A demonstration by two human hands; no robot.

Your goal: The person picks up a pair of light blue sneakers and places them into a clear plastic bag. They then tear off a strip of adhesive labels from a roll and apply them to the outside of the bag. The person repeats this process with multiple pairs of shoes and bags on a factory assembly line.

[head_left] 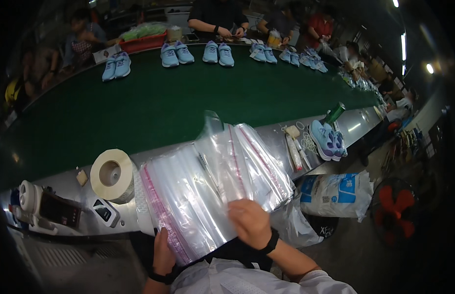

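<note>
A stack of clear plastic bags (188, 196) with pink strips along the edges lies at the table's near edge. Fingers together, my left hand (163, 252) grips the stack's near left edge; part of that hand is hidden. My right hand (249, 223) is closed, its fingertips pinching the near end of one clear plastic bag (230, 157), whose far end stands up crumpled. More clear bags (266, 166) with a pink strip lie to the right, under and beside the pinched one.
A label roll (111, 174), a small white device (105, 212) and a dark-screened machine (56, 208) stand left. Blue shoes (326, 140), rubber bands (308, 142) and a green can (334, 113) are right. Shoe pairs line the green belt (154, 108); people work beyond. A fan (396, 203) stands right.
</note>
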